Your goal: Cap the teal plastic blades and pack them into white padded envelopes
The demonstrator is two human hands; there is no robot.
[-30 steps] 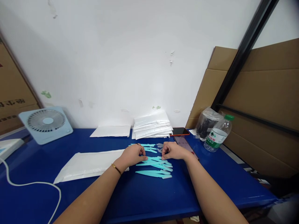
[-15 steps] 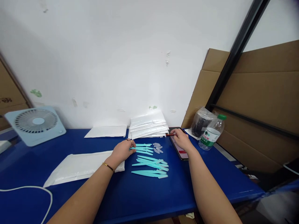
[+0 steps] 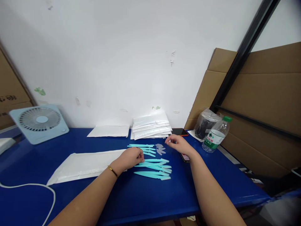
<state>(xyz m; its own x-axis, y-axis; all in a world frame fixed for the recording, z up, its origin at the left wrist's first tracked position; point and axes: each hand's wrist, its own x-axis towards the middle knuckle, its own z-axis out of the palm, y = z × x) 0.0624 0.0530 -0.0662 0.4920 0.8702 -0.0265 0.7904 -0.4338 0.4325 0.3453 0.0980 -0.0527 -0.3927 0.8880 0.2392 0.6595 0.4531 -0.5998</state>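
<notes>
Several turquoise, thin-handled tools (image 3: 152,175) lie in groups on the blue table, with small translucent grey pieces (image 3: 160,149) beside them. My left hand (image 3: 131,159) is at the middle group, its fingertips pinched at the left part of a turquoise tool. My right hand (image 3: 180,145) hovers just right of the grey pieces, fingers bent together; whatever they hold, if anything, is too small to name. Below that hand a phone (image 3: 185,157) is mostly hidden. Left of my left hand lies a large white padded envelope (image 3: 87,164).
A stack of white envelopes (image 3: 150,125) stands against the wall, a single envelope (image 3: 108,131) to its left. A second phone (image 3: 180,131), a wrapped dark object (image 3: 204,125) and a water bottle (image 3: 214,136) are at right. A blue fan (image 3: 42,121) and white cable are at left.
My left hand has moved from the back group of turquoise tools toward the middle group. My right hand has left the phone and shifted left toward the grey pieces. The view has shifted slightly.
</notes>
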